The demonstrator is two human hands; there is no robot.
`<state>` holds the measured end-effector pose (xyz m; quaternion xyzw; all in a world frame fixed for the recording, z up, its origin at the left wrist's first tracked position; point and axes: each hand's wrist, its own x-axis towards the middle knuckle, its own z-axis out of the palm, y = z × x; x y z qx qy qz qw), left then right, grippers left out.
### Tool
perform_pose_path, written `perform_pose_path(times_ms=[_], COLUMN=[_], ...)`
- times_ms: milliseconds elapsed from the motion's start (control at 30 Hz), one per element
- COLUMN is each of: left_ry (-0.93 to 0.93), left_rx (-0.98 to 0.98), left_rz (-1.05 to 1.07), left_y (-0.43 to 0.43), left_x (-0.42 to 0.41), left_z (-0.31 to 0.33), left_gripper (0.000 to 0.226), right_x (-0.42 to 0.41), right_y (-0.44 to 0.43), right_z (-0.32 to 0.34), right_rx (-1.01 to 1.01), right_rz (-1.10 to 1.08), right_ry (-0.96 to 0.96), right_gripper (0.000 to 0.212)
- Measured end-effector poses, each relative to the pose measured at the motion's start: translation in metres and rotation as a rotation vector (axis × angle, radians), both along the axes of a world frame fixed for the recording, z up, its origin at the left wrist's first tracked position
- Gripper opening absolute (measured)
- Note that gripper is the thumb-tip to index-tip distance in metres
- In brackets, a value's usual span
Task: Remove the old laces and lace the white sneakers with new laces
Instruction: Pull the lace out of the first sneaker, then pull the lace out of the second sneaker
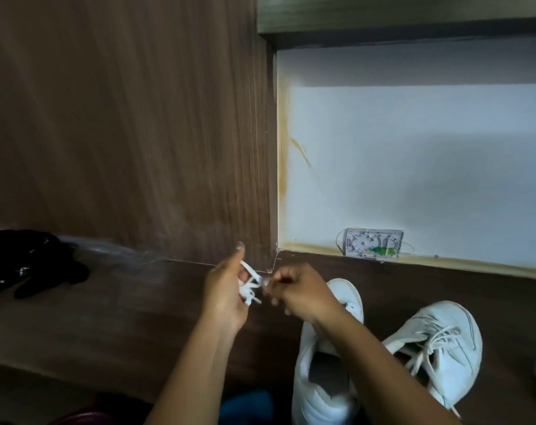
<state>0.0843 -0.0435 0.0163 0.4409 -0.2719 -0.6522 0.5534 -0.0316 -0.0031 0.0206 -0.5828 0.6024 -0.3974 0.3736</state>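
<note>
On the dark wooden surface (107,317) we have two white sneakers. The far sneaker (438,342) is still laced, its laces loose. The near sneaker (331,378), partly under our right forearm, looks stripped, though the arm hides many of its eyelets. Above them our left hand (227,292) curls round a small bundle of white lace (250,286), thumb up, and our right hand (300,292) pinches the bundle's end. We judge the task under halfway, with no relacing visible yet

Head-worn, angled down, close above left hand (227,291)
</note>
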Motion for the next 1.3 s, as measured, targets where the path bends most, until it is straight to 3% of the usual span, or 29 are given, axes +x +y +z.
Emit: perform_pose_path(times_ms=[67,133,233,300,400,467,567,700,800,867,933,1033,1067,1133,1200,1300], left_ry=[0.347,0.351,-0.236,-0.450,-0.514,-0.606,-1.070,-1.498,-1.748,-1.767,-1.665,-1.184,-1.139,-1.257,-1.363,-1.431], left_rx=[0.063,0.028,-0.102,-0.124,-0.052,-0.034,-0.077,-0.040,-0.189,-0.175,-0.268,-0.263,-0.238,-0.307,-0.393,-0.493], left_rz=[0.035,0.025,-0.017,-0.099,-0.322,-0.343,-0.263,-0.593,-0.704,-0.685,-0.634,-0.783,-0.908,-1.103,-1.095,-1.000], left_y=[-0.006,-0.006,-0.006,-0.006,0.000,-0.002,-0.016,-0.029,-0.035,-0.029,-0.012,0.022,0.032,0.038,0.036,0.034], left_x=[0.004,0.007,0.006,0.004,0.000,-0.001,0.001,0.009,0.007,0.000,-0.012,-0.032,-0.036,-0.039,-0.043,-0.055], left_z=[0.003,0.004,-0.009,-0.019,-0.025,-0.030,-0.052,-0.085,-0.090,-0.077,-0.056,-0.022,-0.015,-0.014,-0.017,-0.023], left_gripper=[0.036,0.037,0.038,0.046,0.052,0.051,0.033,0.055,0.050,0.048,0.044,0.050,0.060,0.079,0.084,0.080], right_x=[0.010,0.016,0.011,0.007,0.007,0.008,-0.001,-0.020,-0.027,-0.030,-0.034,-0.046,-0.052,-0.063,-0.074,-0.097], right_y=[0.005,0.006,0.002,-0.001,0.000,-0.001,-0.005,-0.002,0.003,0.005,0.008,0.017,0.020,0.027,0.032,0.041], right_z=[0.001,0.001,0.004,0.007,0.002,-0.003,-0.003,0.004,0.004,0.005,0.007,0.019,0.020,0.022,0.020,0.011], right_rx=[0.083,0.083,0.031,0.037,0.047,0.009,-0.070,0.001,0.038,0.050,0.056,0.109,0.162,0.361,0.635,0.850], right_rz=[0.141,0.132,0.014,0.022,0.098,0.103,0.000,-0.043,-0.015,-0.039,-0.099,-0.232,-0.281,-0.365,-0.426,-0.223], right_ry=[0.041,0.027,-0.129,-0.206,-0.008,0.198,0.362,0.345,0.491,0.561,0.623,0.825,0.913,1.033,1.023,0.901], right_gripper=[0.024,0.021,0.017,0.017,0.024,0.029,0.030,0.024,0.018,0.013,0.016,0.024,0.031,0.041,0.051,0.048])
